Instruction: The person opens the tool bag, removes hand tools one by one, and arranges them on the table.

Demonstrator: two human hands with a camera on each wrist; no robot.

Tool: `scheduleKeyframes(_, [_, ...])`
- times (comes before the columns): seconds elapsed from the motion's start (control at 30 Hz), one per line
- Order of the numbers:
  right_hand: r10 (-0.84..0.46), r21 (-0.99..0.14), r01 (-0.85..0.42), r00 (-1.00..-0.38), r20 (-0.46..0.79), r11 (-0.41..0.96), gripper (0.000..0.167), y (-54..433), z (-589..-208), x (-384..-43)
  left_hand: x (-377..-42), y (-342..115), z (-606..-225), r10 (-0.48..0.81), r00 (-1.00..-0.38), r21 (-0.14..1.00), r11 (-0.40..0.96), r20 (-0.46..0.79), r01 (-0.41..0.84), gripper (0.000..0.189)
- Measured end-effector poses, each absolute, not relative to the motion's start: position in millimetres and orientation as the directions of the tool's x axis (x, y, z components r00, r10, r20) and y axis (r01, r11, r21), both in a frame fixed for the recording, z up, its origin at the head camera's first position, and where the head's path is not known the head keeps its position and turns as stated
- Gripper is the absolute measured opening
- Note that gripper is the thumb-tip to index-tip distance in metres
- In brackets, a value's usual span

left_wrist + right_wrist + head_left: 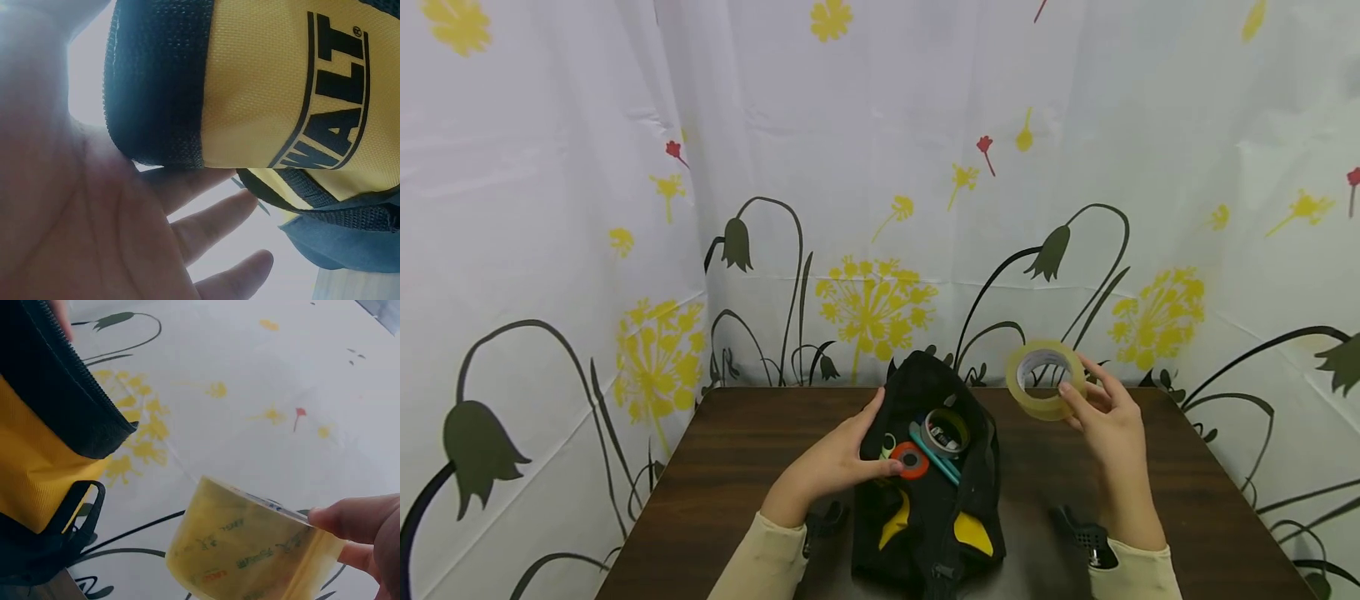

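A black and yellow tool bag [925, 533] lies unzipped on the table, its mouth gaping upward. My left hand [831, 462] holds its left rim, thumb over the opening and fingers along the outside; in the left wrist view the bag's yellow side [256, 81] bears black lettering. To the right of the bag, above the table, my right hand [1108, 421] pinches a roll of clear yellowish packing tape [1037, 408] by its edge. Inside the bag are an orange disc [916, 472] with a dark centre, another tape roll [962, 427] and a slim teal item [946, 468].
The dark brown wooden table [745, 433] extends on both sides of the bag. Behind it hangs a white curtain [880, 125] with printed flowers. A pale green loop [888, 442] shows near the left rim inside the bag.
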State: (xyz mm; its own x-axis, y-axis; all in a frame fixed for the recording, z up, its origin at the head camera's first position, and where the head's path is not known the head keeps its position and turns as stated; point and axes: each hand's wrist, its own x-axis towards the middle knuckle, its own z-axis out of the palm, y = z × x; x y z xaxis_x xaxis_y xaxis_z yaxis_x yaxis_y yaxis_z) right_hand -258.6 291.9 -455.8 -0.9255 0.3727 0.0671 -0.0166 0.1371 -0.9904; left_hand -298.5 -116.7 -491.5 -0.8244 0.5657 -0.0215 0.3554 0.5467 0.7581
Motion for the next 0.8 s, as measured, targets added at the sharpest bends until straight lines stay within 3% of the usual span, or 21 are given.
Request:
scheduleKeyframes(0.4, [0.438, -0.999, -0.018, -0.898, 0.032, 0.037, 0.072, 306, -466, -264, -299, -115, -489, 0.576, -0.817, 0.759, 0.536, -0.010, 0.369, 0.119])
scheduleKeyframes(0.8, [0.493, -0.996, 0.078, -0.869, -0.048, 0.042, 0.067, 318, -533, -295, -298, -116, -490, 0.569, -0.822, 0.748, 0.551, -0.012, 0.370, 0.120])
